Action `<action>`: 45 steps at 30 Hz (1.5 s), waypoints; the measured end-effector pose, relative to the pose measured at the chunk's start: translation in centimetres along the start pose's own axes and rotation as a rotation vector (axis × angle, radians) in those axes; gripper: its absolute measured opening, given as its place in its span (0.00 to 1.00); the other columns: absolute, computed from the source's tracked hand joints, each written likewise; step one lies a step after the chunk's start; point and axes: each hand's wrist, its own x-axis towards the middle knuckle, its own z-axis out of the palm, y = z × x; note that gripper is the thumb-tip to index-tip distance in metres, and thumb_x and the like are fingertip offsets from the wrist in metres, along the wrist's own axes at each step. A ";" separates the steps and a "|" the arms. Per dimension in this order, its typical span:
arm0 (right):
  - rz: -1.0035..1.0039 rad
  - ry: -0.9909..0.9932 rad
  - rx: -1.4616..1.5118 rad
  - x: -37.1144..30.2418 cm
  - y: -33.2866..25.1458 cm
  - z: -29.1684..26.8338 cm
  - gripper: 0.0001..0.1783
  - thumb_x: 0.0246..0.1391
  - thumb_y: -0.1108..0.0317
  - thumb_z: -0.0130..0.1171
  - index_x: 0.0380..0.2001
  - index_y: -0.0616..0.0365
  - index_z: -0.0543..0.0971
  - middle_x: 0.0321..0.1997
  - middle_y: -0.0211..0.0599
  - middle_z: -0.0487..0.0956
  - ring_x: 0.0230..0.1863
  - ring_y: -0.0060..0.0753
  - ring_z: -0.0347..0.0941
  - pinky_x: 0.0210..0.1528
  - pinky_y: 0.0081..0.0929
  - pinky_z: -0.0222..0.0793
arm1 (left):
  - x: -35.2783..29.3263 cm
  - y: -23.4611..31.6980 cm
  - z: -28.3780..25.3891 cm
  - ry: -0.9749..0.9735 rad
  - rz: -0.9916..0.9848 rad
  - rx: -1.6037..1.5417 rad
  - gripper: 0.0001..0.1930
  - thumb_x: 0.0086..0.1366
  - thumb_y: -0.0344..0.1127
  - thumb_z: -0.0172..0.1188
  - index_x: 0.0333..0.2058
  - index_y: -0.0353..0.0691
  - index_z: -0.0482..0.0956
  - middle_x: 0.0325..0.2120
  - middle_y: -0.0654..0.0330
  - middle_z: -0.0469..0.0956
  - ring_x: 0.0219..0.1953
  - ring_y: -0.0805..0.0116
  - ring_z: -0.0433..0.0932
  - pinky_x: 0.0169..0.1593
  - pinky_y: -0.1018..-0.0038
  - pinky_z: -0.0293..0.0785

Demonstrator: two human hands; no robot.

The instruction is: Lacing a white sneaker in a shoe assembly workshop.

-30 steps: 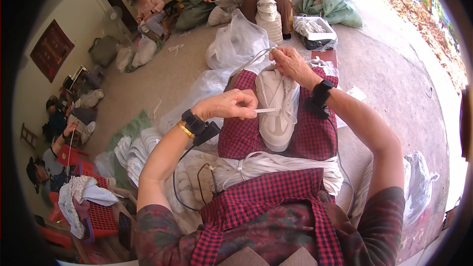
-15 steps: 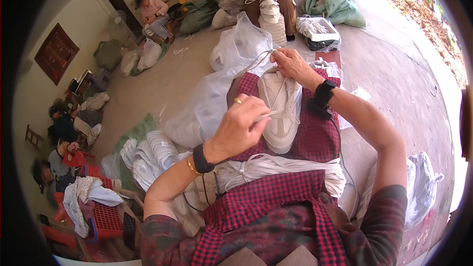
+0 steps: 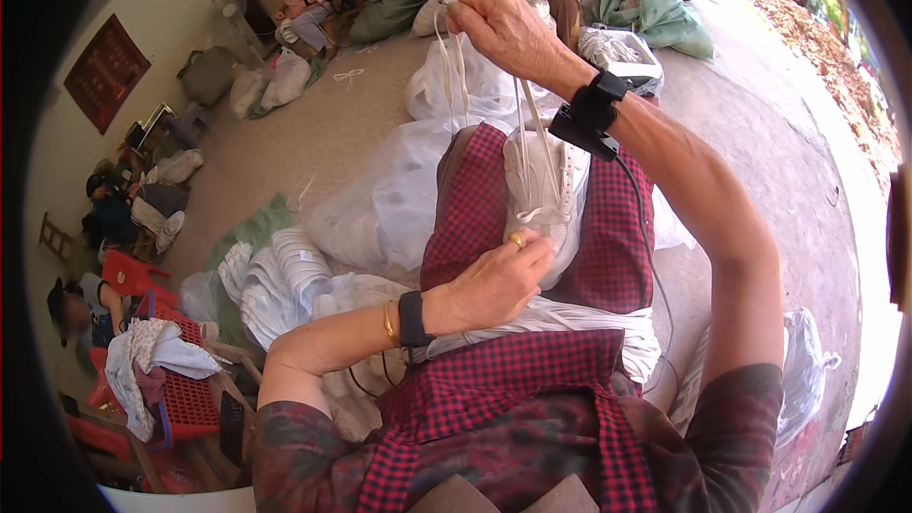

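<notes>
White shoe (image 3: 546, 192) lies on the person's lap, on the red checked cloth (image 3: 622, 256), its long axis running away from the body, toe end outward. Left hand (image 3: 499, 277) rests closed on the near end of the shoe, pinning it down. Right hand (image 3: 503, 28) is raised well above and beyond the far end, its grip closed on white laces (image 3: 532, 128) that run taut, nearly straight down, to the shoe's upper. So the left hand is the nearer one; the right meets the shoe only through the laces. White plastic bags (image 3: 399, 190) lie on the floor just to the left.
</notes>
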 end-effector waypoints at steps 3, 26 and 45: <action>-0.325 0.170 -0.297 4.4 0.9 -1.7 0.15 0.63 0.63 0.49 0.32 0.65 0.76 0.24 0.48 0.75 0.23 0.43 0.72 0.28 0.40 0.68 | 0.6 -0.2 -0.1 -0.064 -0.014 -0.018 0.30 0.50 0.27 0.69 0.53 0.26 0.71 0.54 0.46 0.70 0.57 0.47 0.68 0.61 0.61 0.68; 0.256 -0.125 0.197 -2.5 -6.6 -6.9 0.23 0.71 0.49 0.44 0.32 0.54 0.75 0.16 0.13 0.56 0.17 0.08 0.48 0.20 0.16 0.41 | 3.6 -5.7 -1.9 0.298 -0.325 -0.426 0.10 0.53 0.26 0.70 0.33 0.32 0.78 0.28 0.63 0.71 0.29 0.75 0.75 0.35 0.77 0.79; 0.344 -0.320 0.687 -3.6 -14.0 -6.9 0.19 0.68 0.59 0.46 0.29 0.60 0.76 0.16 0.15 0.58 0.17 0.09 0.51 0.19 0.16 0.45 | 7.7 -6.1 -4.6 0.094 0.418 0.255 0.09 0.59 0.37 0.58 0.30 0.38 0.73 0.30 0.55 0.73 0.29 0.54 0.77 0.35 0.60 0.73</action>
